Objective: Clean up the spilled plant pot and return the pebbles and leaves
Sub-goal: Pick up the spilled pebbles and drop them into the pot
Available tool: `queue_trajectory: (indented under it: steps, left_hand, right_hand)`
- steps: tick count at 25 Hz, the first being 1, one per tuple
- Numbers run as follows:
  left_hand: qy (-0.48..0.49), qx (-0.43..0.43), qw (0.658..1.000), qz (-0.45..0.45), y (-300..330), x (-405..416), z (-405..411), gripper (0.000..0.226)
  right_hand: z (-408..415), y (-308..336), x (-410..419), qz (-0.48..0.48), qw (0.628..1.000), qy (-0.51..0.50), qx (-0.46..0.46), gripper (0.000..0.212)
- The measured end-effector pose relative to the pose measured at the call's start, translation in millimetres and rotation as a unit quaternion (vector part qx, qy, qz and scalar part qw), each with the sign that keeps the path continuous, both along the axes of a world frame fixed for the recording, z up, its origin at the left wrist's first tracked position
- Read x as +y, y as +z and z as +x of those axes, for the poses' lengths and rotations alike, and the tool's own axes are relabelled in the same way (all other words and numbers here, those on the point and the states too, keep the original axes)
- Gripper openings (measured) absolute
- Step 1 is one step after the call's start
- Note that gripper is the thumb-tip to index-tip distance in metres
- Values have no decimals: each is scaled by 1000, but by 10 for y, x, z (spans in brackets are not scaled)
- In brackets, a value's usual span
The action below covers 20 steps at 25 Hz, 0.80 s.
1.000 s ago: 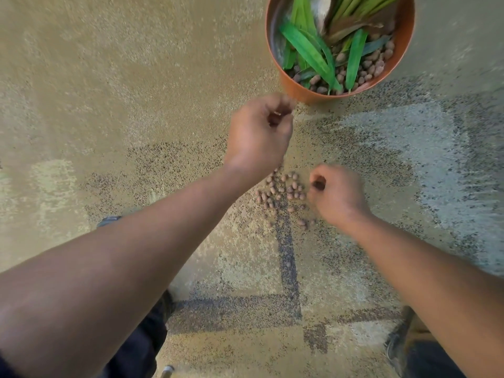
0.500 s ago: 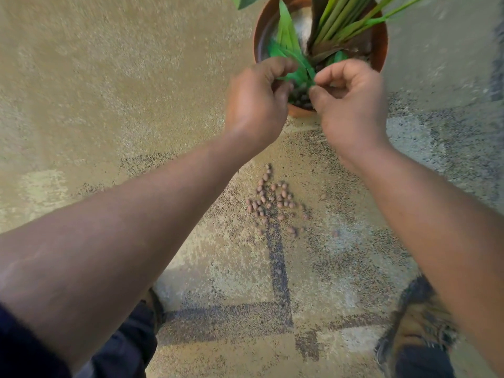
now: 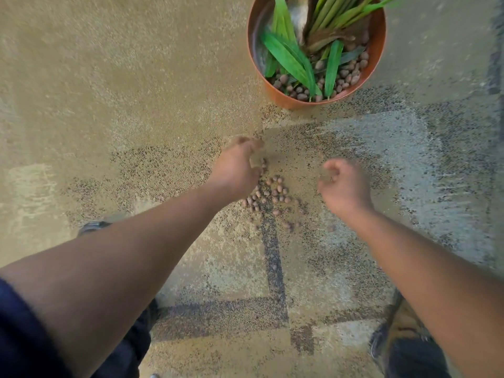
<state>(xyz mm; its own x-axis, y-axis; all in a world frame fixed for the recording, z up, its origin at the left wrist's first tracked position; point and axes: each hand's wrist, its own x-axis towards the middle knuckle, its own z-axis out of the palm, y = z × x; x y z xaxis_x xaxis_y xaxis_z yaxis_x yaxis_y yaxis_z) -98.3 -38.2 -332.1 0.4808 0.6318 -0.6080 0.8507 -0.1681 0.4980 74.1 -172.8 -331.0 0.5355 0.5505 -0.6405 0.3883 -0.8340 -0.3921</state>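
Observation:
An orange plant pot point(image 3: 379, 36) stands upright on the floor at the top, holding green leaves point(image 3: 286, 57) and brown pebbles point(image 3: 346, 75). A small heap of spilled pebbles point(image 3: 268, 196) lies on the floor below it. My left hand point(image 3: 237, 167) hovers over the heap's left edge, fingers curled and apart, blurred. My right hand point(image 3: 345, 184) is to the right of the heap, fingers loosely curled; nothing shows in either hand.
The floor point(image 3: 109, 91) is speckled tan and grey stone with dark lines. My shoes point(image 3: 387, 339) and dark trouser legs point(image 3: 128, 347) sit at the bottom. A dark object point(image 3: 92, 226) peeks out behind my left forearm.
Both hands were at the pot's rim half a second ago; they have come back down to the pebble heap on the floor.

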Motion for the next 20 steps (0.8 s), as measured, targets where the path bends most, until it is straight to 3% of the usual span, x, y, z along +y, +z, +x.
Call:
queue_trajectory:
  steps: [3, 6, 8, 12, 20]
  left_hand:
    - [-88, 58, 994, -30, -173, -135, -69, 79]
    - [-138, 81, 987, -16, -268, -241, -78, 89]
    - [-149, 70, 986, -1, -299, -247, -71, 88]
    - [-172, 63, 983, 17, -328, -202, -74, 78]
    - [-143, 52, 988, -5, -351, -330, -89, 58]
  right_hand:
    - [-129, -196, -217, -71, 992, 83, 59, 68]
    - [-259, -320, -256, -69, 986, 139, 59, 77]
    - [-299, -385, -248, -60, 982, 172, 45, 67]
    - [-396, -432, -355, -32, 966, 257, 2, 26]
    - [-525, -456, -448, -18, 963, 268, -13, 19]
